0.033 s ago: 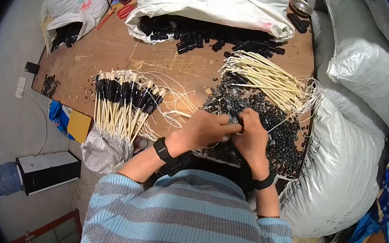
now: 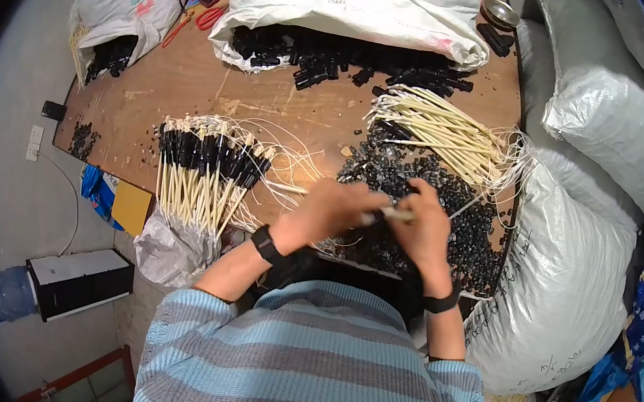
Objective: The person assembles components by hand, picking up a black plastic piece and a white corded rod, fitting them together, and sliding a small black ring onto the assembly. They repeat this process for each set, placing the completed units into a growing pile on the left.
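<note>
Over a heap of small black pieces (image 2: 468, 241), my right hand (image 2: 426, 227) pinches a short pale rod-like piece (image 2: 398, 214) between thumb and fingers. My left hand (image 2: 334, 212) is close to its left, the fingers pointing at that piece. Motion smears the left fingertips, so I cannot tell what they hold. A thin pale strand (image 2: 466, 205) runs up and right from beside my right hand. Left of my hands lies a bundle of pale sticks with black sleeves (image 2: 204, 156) and loose white strings. Beyond the heap lie pale sticks without sleeves (image 2: 448, 136).
At the back of the brown table (image 2: 141, 113), an open white sack (image 2: 351, 18) spills black tubes (image 2: 317, 69). Another sack (image 2: 125, 8) stands far left near red-handled scissors (image 2: 210, 18). A metal bowl (image 2: 501, 13) sits at the far right corner. Full white sacks (image 2: 567, 277) crowd the right edge.
My hands have drawn slightly apart, the right one moving a little to the right. The pale piece at the right fingers now shows between them.
</note>
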Tool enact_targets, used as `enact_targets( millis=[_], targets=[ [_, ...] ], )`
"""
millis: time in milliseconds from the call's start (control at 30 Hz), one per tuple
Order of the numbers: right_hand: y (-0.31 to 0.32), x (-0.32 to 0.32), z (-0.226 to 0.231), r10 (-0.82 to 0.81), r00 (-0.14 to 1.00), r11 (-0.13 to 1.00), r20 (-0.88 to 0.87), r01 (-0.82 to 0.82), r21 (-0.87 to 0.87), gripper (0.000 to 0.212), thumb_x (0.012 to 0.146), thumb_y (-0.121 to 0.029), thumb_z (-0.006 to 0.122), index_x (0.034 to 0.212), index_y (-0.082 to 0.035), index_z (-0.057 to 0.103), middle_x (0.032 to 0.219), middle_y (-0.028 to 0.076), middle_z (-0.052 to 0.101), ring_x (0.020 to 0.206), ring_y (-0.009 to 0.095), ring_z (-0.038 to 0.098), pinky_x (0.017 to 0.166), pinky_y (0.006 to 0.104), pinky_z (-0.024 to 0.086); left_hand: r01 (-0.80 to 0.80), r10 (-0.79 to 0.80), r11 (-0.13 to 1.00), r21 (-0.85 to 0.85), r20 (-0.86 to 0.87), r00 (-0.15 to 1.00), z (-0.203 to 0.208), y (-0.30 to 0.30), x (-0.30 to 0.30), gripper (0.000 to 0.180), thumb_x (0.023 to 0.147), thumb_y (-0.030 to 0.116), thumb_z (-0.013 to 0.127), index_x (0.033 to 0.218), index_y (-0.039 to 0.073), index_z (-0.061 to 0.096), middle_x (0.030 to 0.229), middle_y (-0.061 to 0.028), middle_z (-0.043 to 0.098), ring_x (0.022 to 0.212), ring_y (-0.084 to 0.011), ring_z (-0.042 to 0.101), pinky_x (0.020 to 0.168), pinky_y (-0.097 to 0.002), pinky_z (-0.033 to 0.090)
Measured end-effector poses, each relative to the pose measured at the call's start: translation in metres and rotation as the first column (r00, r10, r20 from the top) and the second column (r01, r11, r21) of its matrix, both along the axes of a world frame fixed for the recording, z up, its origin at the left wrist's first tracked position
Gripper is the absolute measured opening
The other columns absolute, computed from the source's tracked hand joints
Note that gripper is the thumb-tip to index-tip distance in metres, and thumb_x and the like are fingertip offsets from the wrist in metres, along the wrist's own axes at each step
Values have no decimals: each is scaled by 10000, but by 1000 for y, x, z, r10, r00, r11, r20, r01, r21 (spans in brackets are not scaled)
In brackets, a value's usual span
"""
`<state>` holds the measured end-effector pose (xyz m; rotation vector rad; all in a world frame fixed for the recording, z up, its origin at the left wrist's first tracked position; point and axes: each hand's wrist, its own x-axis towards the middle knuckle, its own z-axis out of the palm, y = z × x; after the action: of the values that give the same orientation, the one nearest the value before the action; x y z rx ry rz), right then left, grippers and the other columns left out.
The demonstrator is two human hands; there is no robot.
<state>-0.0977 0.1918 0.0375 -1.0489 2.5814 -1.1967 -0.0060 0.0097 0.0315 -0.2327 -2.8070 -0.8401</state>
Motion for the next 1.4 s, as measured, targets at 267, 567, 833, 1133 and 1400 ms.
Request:
enact_targets(
  millis=[267,567,833,1133,1400],
  targets=[
    [-14,9,9,210,962,970,175,-183,-160,109,789,-147,693,857,-67,661,708,93,631,584,214,609,547,308,490,-571,252,526,630,526,812,-25,-12,0,100,875,56,576,925,12,650,721,33,607,610,-63,534,546,-239,429],
    [-15,22,-10,85,996,996,-24,-84,37,176,793,-133,695,964,-91,703,653,104,629,540,237,616,514,324,467,-440,273,825,355,430,860,-17,-10,3,231,714,4,661,941,48,660,782,-48,636,723,-142,613,683,-279,486],
    [-17,15,-13,-8,996,998,-86,2,-66,125,772,-99,664,890,-85,701,628,107,625,532,275,616,485,349,464,-287,239,949,134,289,927,-9,-8,6,390,719,-34,571,1082,100,620,1022,-108,638,996,-323,591,832,-401,480],
    [-13,19,-19,13,991,996,136,-1,-86,167,826,-151,630,970,-78,672,729,127,654,624,315,636,544,383,490,-168,112,961,221,245,963,-8,5,3,384,723,-37,565,1083,88,617,1001,-123,647,982,-334,595,826,-409,482],
    [-5,19,-27,150,989,985,6,-149,-85,114,869,-131,604,967,-74,597,755,139,626,689,342,633,560,422,478,-167,25,838,520,268,963,4,5,-1,331,698,-105,628,998,36,631,897,-94,648,868,-241,632,743,-346,490]
  ],
)
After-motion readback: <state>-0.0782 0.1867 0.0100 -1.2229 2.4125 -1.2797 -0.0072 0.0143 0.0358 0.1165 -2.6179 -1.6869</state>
